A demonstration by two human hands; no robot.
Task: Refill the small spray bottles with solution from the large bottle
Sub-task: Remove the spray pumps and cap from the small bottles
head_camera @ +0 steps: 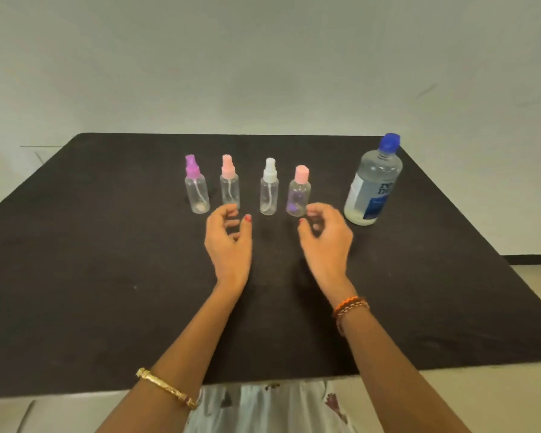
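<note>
Several small clear spray bottles stand in a row on the black table (pixel 75 276): one with a purple top (pixel 196 185), one with a pink sprayer (pixel 229 182), one with a white sprayer (pixel 269 189) and one with a pink cap (pixel 299 192). The large clear bottle (pixel 374 182) with a blue cap stands upright to their right. My left hand (pixel 228 242) hovers just in front of the pink-sprayer bottle, fingers loosely curled, holding nothing. My right hand (pixel 325 239) hovers in front of the pink-capped bottle, also loosely curled and empty.
A plain pale wall rises behind the table. The table's far edge lies just behind the large bottle, and its near edge runs under my forearms. A bangle circles my left forearm and thread bands my right wrist.
</note>
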